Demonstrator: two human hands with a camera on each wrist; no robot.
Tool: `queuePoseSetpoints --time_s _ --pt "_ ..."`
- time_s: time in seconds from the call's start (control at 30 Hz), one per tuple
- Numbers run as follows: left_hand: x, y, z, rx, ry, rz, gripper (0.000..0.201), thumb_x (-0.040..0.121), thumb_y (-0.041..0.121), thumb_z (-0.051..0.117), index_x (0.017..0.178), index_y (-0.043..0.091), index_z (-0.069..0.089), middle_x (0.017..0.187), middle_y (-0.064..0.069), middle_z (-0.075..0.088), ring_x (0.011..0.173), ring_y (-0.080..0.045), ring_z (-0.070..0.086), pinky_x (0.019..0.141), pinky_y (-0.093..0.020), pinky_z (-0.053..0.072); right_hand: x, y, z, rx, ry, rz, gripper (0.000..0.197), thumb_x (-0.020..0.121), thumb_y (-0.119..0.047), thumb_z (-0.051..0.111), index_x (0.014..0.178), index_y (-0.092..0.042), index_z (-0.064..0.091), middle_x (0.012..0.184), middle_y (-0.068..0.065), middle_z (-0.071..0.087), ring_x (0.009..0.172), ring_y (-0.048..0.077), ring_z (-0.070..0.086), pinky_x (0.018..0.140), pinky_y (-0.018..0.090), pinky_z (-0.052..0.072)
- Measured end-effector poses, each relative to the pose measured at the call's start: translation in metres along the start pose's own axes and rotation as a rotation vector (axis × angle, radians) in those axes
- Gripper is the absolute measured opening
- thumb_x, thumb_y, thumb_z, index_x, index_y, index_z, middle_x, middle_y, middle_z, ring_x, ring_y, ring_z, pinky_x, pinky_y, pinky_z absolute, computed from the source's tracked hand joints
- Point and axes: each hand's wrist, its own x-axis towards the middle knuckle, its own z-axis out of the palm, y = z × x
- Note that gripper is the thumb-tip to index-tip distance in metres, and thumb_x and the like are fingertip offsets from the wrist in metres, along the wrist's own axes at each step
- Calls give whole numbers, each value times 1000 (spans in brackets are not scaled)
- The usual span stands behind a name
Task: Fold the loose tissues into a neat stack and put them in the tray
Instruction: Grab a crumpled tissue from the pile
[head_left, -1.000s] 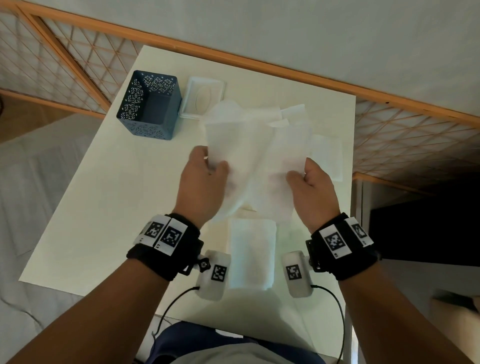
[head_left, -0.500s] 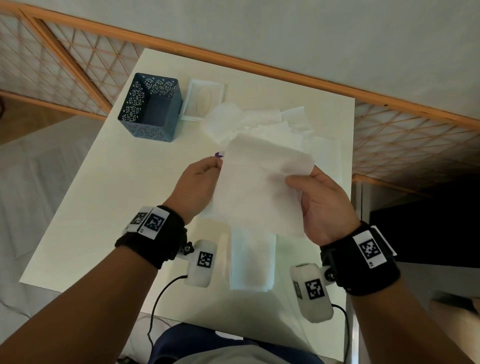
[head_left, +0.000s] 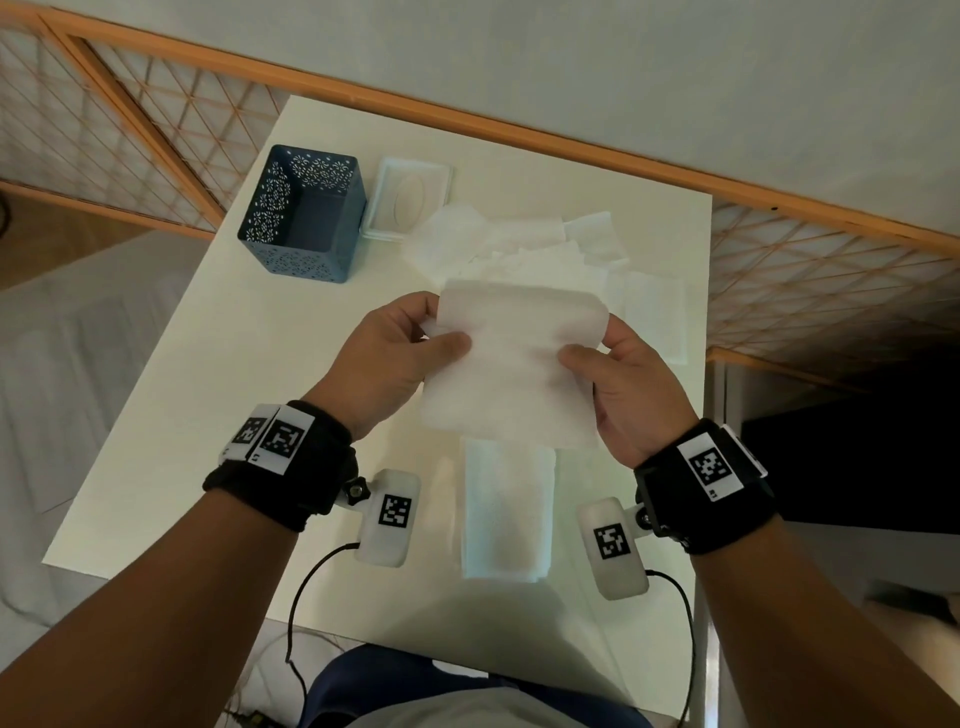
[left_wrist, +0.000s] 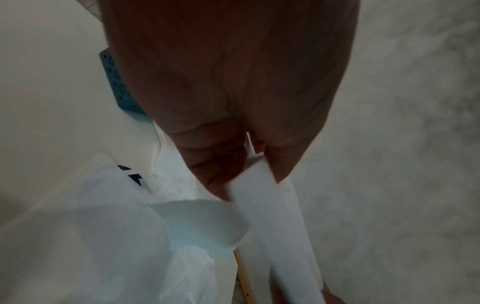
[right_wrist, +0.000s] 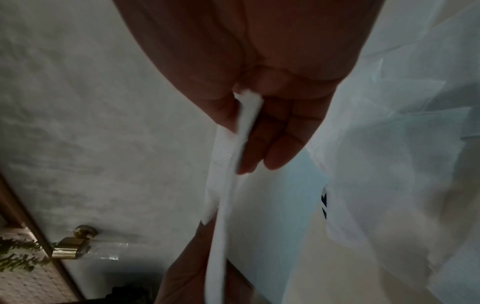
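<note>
Both hands hold one white tissue (head_left: 514, 364) above the table, folded over at its far edge. My left hand (head_left: 405, 348) pinches its left edge between thumb and fingers; the same tissue (left_wrist: 259, 197) shows in the left wrist view. My right hand (head_left: 618, 374) pinches the right edge, with the tissue (right_wrist: 244, 115) seen edge-on between thumb and fingers. A neat stack of folded tissues (head_left: 506, 512) lies on the table just below the hands. Loose tissues (head_left: 519, 254) lie in a heap beyond them. The blue perforated tray (head_left: 306, 213) stands at the far left, with nothing visible inside.
A white tissue-box lid (head_left: 410, 200) lies right of the tray. The white table (head_left: 234, 374) has bare surface on its left half. An orange wooden lattice rail (head_left: 519, 135) runs behind the table, and the right table edge drops off by a dark gap.
The tissue's far edge has been folded toward me, so the sheet is shorter and doubled. Both hands now pinch its sides with thumbs on top.
</note>
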Motion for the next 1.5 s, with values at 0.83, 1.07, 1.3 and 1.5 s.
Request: queuePoseSetpoints --time_s 0.83,1.07,1.3,1.5 --pt "-2 3 -8 246 -4 55 60 92 -18 36 69 20 76 83 8 76 80 -9 68 71 -19 52 1 10 0 26 59 181 29 100 -42 63 104 -14 71 94 3 76 82 21 72 74 38 61" --pt "-5 -6 -2 254 37 69 52 93 -19 37 91 10 80 97 2 79 85 -8 72 77 -19 56 -2 25 -5 -91 55 239 10 96 -9 70 107 -10 71 99 8 74 85 23 69 72 33 59" --pt "-8 -11 -6 111 37 -73 29 97 3 51 99 1 79 107 -11 78 89 -19 70 84 -33 59 0 31 -17 -299 84 121 12 97 -3 65 102 -12 71 97 8 73 89 25 68 89 53 59" --pt "-8 -20 -1 177 20 -84 19 93 11 79 84 7 63 82 -7 70 76 -19 68 73 -32 60 6 30 -15 -376 112 -4 19 98 -7 63 94 -22 73 86 3 68 78 21 60 74 41 49"
